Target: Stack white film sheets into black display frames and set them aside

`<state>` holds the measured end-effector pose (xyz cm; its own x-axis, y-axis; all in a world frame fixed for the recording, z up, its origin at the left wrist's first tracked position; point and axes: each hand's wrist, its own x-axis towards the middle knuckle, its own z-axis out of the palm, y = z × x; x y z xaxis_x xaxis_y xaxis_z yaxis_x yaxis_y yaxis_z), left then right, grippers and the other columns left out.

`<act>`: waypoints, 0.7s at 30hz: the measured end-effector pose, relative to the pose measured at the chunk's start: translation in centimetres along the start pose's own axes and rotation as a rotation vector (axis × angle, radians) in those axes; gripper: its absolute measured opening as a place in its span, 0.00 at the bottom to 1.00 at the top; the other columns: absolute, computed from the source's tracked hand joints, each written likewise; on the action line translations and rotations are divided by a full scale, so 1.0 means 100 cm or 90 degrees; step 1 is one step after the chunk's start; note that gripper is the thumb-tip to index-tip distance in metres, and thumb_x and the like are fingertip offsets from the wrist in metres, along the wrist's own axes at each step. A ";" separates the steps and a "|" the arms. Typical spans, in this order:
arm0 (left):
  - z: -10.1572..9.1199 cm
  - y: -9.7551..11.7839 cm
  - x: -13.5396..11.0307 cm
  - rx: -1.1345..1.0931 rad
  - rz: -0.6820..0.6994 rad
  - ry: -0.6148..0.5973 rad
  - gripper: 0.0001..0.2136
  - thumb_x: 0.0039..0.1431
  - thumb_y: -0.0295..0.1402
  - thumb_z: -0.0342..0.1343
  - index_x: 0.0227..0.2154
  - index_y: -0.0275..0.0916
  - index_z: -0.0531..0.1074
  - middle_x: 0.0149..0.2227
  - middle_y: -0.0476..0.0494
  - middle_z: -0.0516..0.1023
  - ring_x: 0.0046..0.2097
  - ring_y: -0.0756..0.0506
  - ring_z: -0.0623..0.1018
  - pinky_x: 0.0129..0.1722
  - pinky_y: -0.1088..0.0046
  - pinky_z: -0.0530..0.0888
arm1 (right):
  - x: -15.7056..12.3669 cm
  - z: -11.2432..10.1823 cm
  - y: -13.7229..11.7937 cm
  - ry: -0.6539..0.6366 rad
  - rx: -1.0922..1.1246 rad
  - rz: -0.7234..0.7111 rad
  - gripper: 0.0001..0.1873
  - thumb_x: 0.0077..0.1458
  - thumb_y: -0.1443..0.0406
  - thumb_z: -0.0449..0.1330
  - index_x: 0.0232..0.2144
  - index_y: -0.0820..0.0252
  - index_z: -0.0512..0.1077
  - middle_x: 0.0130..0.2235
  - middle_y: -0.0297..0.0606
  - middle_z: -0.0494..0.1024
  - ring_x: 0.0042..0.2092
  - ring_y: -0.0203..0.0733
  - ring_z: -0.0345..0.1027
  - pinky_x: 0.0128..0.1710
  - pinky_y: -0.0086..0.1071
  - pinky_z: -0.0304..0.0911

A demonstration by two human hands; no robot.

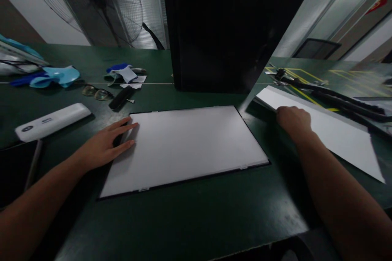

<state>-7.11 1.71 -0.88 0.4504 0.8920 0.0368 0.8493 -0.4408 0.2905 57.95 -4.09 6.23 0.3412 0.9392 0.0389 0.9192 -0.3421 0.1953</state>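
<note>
A flat white panel with a thin black frame lies on the green table in front of me. My left hand rests on the panel's left edge, fingers stretched out and spread. To the right, white sheets lie at a slant, apparently stacked. My right hand is closed at their near left edge, with its fingers curled down. The thumb and fingertips there are mostly hidden.
A tall black box-like object stands behind the panel. On the left are a white oblong device, glasses, a black case, cloths and blue items. Black strips lie at far right.
</note>
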 end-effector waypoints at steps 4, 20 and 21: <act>-0.004 0.007 -0.001 -0.007 -0.014 -0.004 0.39 0.67 0.64 0.48 0.72 0.45 0.65 0.79 0.39 0.53 0.72 0.25 0.65 0.70 0.40 0.65 | -0.019 -0.032 -0.031 -0.029 -0.052 -0.025 0.21 0.68 0.61 0.53 0.51 0.65 0.81 0.49 0.63 0.78 0.48 0.60 0.74 0.46 0.48 0.64; -0.008 0.016 -0.001 -0.035 0.004 0.014 0.44 0.67 0.69 0.39 0.73 0.42 0.63 0.77 0.36 0.57 0.73 0.28 0.64 0.73 0.45 0.60 | -0.175 -0.010 -0.215 0.146 0.143 -0.830 0.23 0.73 0.67 0.49 0.63 0.66 0.73 0.64 0.52 0.73 0.64 0.58 0.69 0.55 0.48 0.76; -0.008 0.017 -0.001 -0.035 0.006 0.014 0.45 0.67 0.69 0.39 0.74 0.41 0.62 0.77 0.35 0.57 0.74 0.28 0.63 0.73 0.45 0.60 | -0.175 -0.007 -0.217 0.132 0.169 -0.837 0.24 0.75 0.65 0.48 0.65 0.65 0.72 0.66 0.51 0.70 0.67 0.58 0.66 0.59 0.49 0.74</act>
<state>-5.96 0.95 0.35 0.4512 0.8904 0.0606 0.8286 -0.4431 0.3423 31.90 -13.07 2.01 -0.8243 0.5528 0.1221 0.5580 0.8298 0.0102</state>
